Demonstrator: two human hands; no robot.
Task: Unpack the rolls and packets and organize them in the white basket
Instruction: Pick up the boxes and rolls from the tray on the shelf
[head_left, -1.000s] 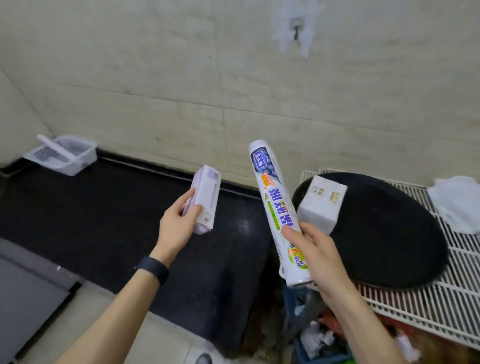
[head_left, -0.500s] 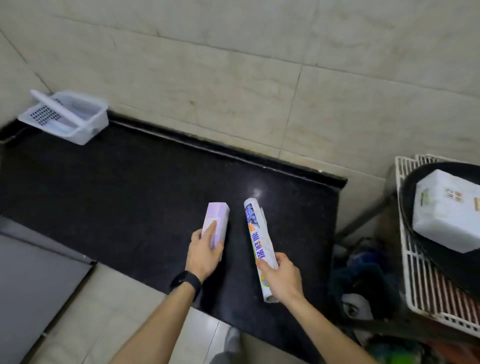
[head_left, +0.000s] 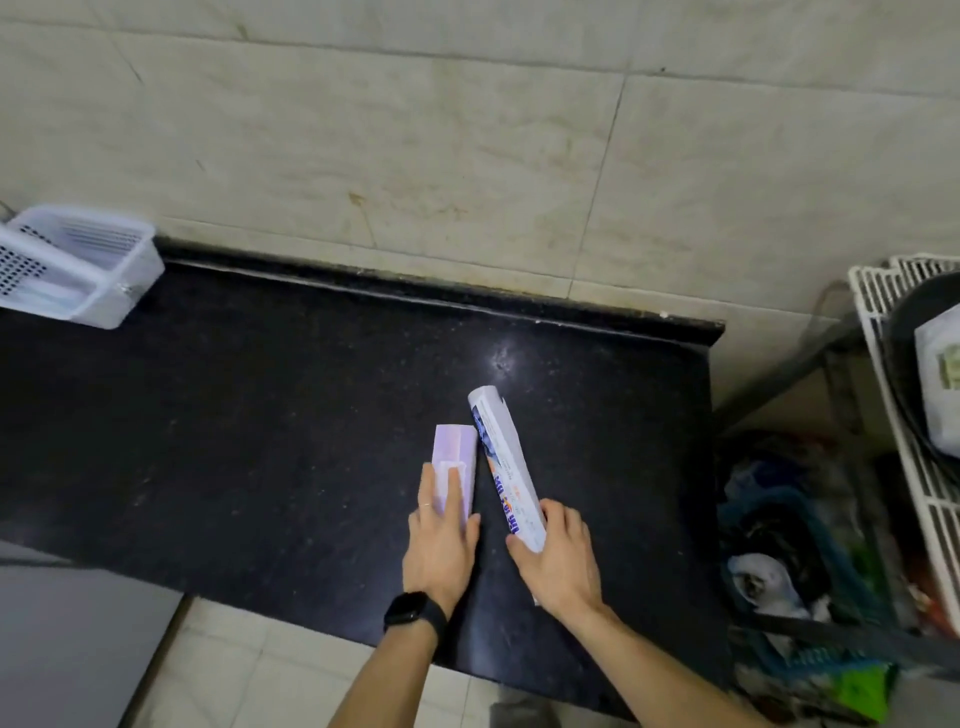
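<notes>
A pale purple packet (head_left: 457, 457) lies on the black counter (head_left: 260, 441), with my left hand (head_left: 441, 540) resting flat on its near end. Beside it, to the right, a long white roll with blue print (head_left: 501, 462) lies on the counter, its near end gripped by my right hand (head_left: 558, 558). The white basket (head_left: 78, 265) stands at the far left of the counter against the wall, well away from both hands. A white wrapped packet (head_left: 940, 384) sits in a black pan at the right edge.
A white wire rack (head_left: 914, 467) carrying the black pan (head_left: 904, 364) stands to the right of the counter. Below it sits a cluttered dark bin with bags (head_left: 789, 566). A tiled wall backs the counter; floor tiles lie near me.
Both hands came down from mid-air and brought the purple packet and the roll onto the counter. My view swung left and downward, so the rack shifted to the right edge.
</notes>
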